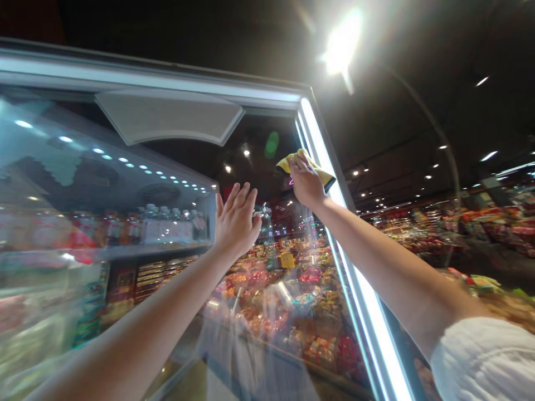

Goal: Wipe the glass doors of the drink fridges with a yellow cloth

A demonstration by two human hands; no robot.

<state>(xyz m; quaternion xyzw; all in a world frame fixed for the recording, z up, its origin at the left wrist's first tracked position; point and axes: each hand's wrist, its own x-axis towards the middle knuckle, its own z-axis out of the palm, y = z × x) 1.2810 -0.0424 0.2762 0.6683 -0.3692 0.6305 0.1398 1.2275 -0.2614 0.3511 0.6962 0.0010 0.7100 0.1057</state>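
Observation:
A large glass door (267, 312) with a bright light strip along its right edge fills the middle of the view. My left hand (237, 218) rests on or just before the glass, its fingers spread, holding nothing. Higher up and to the right, my right hand (307, 181) presses a yellow cloth (324, 175) with a dark edge near the door's lit right side. The cloth sticks out on both sides of the fingers, which lie over it.
Behind the glass at the left, bottles (161, 223) stand on a shelf (146, 250). A metal frame (184, 75) runs along the door's top. Displays of packaged goods (493, 223) are at the far right, under ceiling lights. Reflections cover much of the glass.

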